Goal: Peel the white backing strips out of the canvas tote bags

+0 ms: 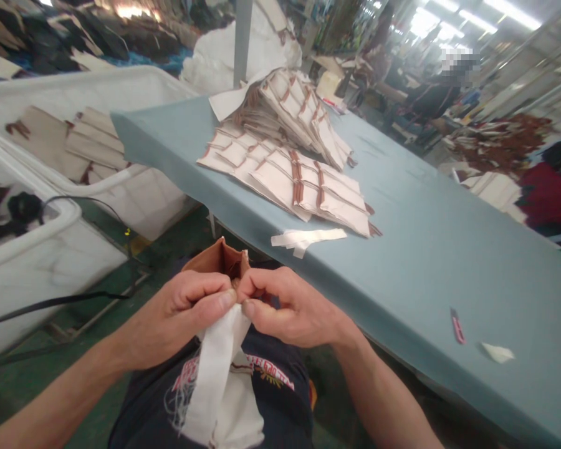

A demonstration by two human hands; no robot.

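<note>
My left hand (182, 312) and my right hand (290, 308) meet in front of my chest, both pinched on a fabric piece (222, 374). The piece is white cloth hanging down over my lap, with a brown leather-like part (219, 257) sticking up behind my fingers. Thumbs and forefingers of both hands press together at the seam between the white and the brown. Just beyond my hands runs the edge of a long table covered in blue-grey cloth (425, 262).
Stacks of cream pieces with brown trim (290, 174) lie fanned out on the table. White strips (308, 238), a small red tool (457, 325) and a paper scrap (498, 353) lie nearer. White bins (51, 249) stand at left. A person (430, 100) works at the far end.
</note>
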